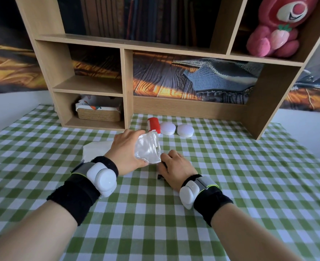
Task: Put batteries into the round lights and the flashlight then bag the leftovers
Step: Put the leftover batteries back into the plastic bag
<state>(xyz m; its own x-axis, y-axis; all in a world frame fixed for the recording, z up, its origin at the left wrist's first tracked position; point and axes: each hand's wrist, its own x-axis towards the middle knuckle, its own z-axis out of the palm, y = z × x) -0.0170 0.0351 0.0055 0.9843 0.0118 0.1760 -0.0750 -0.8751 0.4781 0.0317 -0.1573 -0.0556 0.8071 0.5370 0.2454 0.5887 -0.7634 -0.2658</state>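
Here, two round lights (167,128) (185,130), one flashlight (153,125) lying lengthwise toward the shelf; left hand (126,150) grips one bag (148,148), right hand (174,168) curls on a dark battery (160,177)

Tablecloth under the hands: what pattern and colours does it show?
Green and white checks on the tablecloth, clearest in the head view.

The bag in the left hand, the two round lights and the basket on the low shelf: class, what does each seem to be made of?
Bag: thin clear plastic film, seemingly; it is see-through, crinkled and glossy. Round lights: probably matte white plastic, smooth and evenly coloured. Basket: looks woven from tan fibre, perhaps straw or rattan, judging by its ribbed texture.
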